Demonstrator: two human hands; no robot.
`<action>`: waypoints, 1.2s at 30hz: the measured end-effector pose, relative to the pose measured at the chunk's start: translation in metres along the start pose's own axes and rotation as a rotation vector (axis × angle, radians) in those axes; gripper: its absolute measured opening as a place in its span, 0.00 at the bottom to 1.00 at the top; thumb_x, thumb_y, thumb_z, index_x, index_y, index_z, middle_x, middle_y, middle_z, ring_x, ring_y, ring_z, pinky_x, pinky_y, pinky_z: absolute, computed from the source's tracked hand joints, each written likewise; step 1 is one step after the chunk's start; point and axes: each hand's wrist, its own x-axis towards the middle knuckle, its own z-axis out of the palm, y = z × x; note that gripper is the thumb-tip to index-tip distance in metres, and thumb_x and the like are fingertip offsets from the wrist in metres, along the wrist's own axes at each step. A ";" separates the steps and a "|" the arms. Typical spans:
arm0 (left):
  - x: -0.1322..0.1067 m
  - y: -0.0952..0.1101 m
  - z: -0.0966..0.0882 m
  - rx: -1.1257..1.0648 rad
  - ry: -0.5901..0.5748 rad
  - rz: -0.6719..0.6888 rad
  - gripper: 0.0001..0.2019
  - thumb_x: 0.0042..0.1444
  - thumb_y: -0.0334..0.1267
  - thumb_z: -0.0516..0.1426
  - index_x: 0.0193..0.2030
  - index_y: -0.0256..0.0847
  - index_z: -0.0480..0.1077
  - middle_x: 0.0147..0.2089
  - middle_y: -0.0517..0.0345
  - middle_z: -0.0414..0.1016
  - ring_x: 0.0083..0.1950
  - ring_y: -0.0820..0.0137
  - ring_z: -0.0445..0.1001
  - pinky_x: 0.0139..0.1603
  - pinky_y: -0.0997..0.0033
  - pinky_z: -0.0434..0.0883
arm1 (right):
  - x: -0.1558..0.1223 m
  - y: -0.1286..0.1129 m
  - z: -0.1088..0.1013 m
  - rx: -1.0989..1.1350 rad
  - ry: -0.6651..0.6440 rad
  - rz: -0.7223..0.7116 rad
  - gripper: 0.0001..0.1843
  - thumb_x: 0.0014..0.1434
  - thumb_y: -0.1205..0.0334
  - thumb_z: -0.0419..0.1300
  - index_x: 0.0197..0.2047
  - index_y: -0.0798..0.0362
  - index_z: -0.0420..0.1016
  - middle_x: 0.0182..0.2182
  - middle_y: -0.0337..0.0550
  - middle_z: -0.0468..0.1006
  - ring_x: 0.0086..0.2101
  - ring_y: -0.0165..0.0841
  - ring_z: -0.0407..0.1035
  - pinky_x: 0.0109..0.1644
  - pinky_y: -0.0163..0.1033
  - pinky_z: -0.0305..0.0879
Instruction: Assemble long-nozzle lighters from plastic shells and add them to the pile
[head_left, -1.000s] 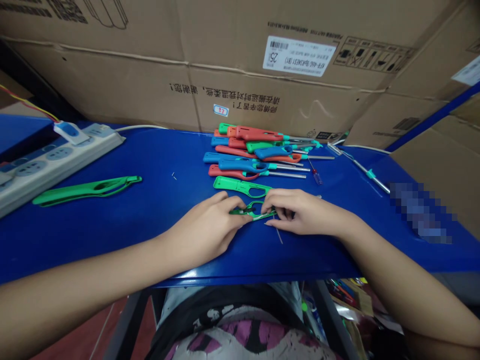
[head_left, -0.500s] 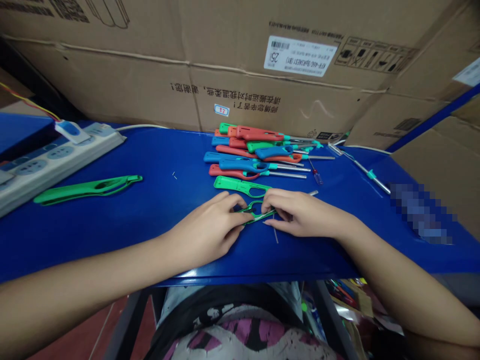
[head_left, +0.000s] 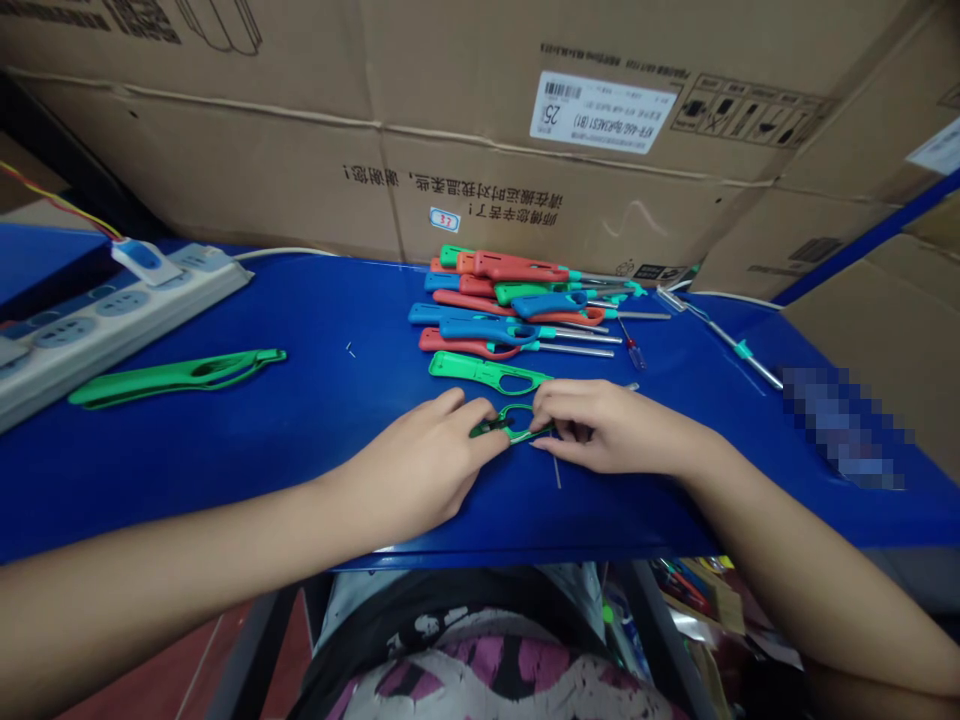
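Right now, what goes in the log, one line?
left hand: holds green lighter casing | right hand: holds same casing | behind: pile of lighters

The light is bright and even, and it seems to come from above. The blue surface (head_left: pixel 300 430) shines, with a white glare spot at its front edge. Small soft shadows lie under the left hand (head_left: pixel 420 465) and the right hand (head_left: pixel 600 430). The green piece (head_left: pixel 514 423) they hold looks sharp. Below the surface it is dark. At the edges the picture bends, so the arms look long and the cardboard boxes (head_left: pixel 262 150) curve. A blocky blurred patch (head_left: pixel 847 425) sits on the right.
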 end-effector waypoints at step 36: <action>-0.001 0.004 -0.002 0.144 -0.002 0.037 0.17 0.64 0.29 0.54 0.57 0.39 0.75 0.53 0.44 0.76 0.46 0.58 0.70 0.50 0.57 0.73 | -0.004 -0.002 -0.011 -0.070 -0.034 -0.022 0.10 0.66 0.59 0.60 0.44 0.52 0.82 0.40 0.44 0.79 0.35 0.30 0.74 0.41 0.35 0.68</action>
